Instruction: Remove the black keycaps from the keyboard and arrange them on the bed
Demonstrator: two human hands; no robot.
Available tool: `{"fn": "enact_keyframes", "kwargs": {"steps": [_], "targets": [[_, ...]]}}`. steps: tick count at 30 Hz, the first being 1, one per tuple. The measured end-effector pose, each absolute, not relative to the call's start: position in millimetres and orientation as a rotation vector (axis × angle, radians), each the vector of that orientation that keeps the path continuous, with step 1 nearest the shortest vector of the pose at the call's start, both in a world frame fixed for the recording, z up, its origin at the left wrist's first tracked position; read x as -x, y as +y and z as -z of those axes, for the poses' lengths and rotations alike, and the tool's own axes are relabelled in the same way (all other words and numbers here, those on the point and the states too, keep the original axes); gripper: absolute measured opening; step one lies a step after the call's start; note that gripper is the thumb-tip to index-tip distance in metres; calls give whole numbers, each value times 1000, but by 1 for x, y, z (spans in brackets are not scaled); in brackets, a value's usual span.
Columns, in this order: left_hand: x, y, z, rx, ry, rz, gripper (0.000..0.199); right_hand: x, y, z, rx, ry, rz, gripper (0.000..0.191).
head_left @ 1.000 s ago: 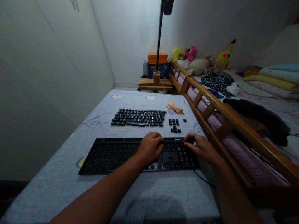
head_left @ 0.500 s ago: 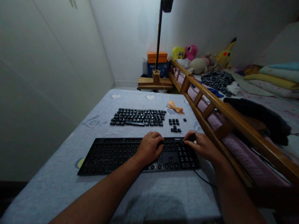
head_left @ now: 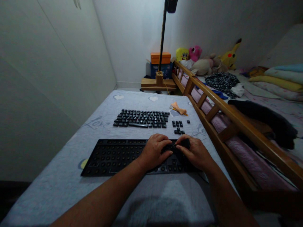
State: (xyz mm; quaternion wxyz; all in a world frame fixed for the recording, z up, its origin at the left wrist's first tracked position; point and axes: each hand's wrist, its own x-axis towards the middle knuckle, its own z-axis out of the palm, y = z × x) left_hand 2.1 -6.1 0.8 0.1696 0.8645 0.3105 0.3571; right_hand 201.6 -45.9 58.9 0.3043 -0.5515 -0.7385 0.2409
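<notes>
OK, kbd (head_left: 113,154) lies along the near half of the worktop (head_left: 71,186), R end nr the right edge, lots of bare key spots showing. R hand (head_left: 196,153) has just come left, off the numpad side, & is now right beside L hand (head_left: 155,151); so both are on one patch, prob. fiddly two-handed work. R fingers pinched round a dark tool (head_left: 186,143) w/ thin wires poking out; L fingers bent, tips down at the board, can't tell if they've got anything. Past that, mid-worktop: main keycaps (head_left: 138,125) in rows, small clusters (head_left: 177,123) to their R, one loose cap (head_left: 188,121) nr the right edge. Further, twd far R corner, orange bow (head_left: 179,109). Beyond far edge: wooden stand (head_left: 158,83), orange box (head_left: 161,58).
</notes>
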Motion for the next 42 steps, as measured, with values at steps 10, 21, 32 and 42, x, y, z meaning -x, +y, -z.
{"fn": "enact_keyframes", "kwargs": {"steps": [10, 21, 32, 42], "targets": [[-4, -6, -2, -2456, 899, -1034, 15, -197, -46, -51, 1453, -1934, -676, 6], [-3, -8, -8, -2367, 941, -1045, 15, -199, -45, -43, 1325, -1802, -619, 15], [-3, -8, -8, -2356, 897, -1097, 14, -194, -47, -40, 1300, -1910, -471, 32], [-2, -9, -8, -2344, 887, -1135, 12, -193, -46, -40, 1320, -2011, -571, 19]]}}
